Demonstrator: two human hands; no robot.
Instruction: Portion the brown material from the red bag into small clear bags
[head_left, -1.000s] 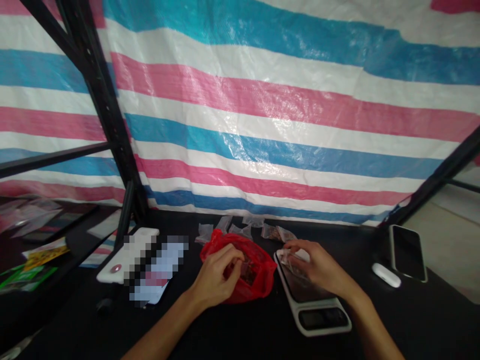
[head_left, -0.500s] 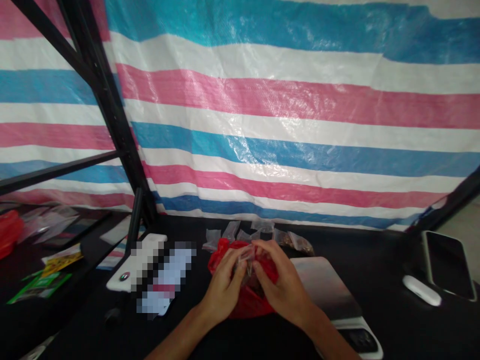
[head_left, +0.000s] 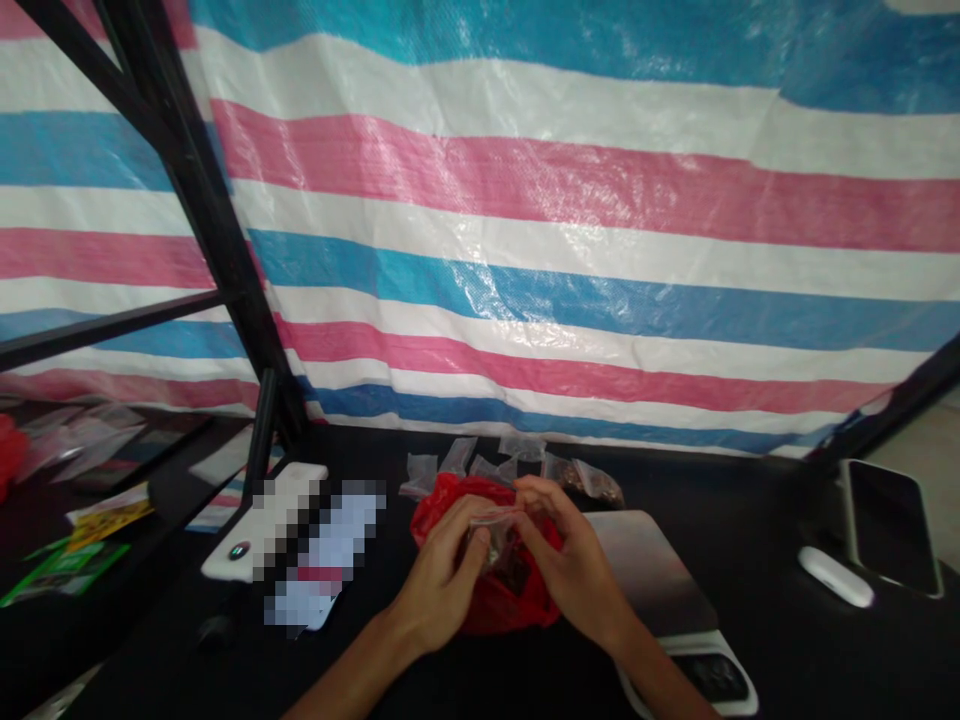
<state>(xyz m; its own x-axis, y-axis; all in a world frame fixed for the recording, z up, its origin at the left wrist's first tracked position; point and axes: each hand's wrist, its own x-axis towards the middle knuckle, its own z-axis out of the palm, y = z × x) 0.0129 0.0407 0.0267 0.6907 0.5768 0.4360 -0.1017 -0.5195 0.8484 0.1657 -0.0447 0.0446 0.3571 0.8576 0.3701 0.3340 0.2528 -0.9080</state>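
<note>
Currently left hand [head_left: 439, 585] and right hand [head_left: 574, 565], grips clenched on small clear plastic bag [head_left: 495, 518], above red plastic bag [head_left: 517, 610]; digital scale [head_left: 645, 560] just right.

One left hand [head_left: 439, 585] and one right hand [head_left: 570, 565] are pinching one clear bag [head_left: 495, 518] above one red bag [head_left: 435, 508], one scale [head_left: 637, 560] and one phone [head_left: 889, 527] sitting nearby.
</note>
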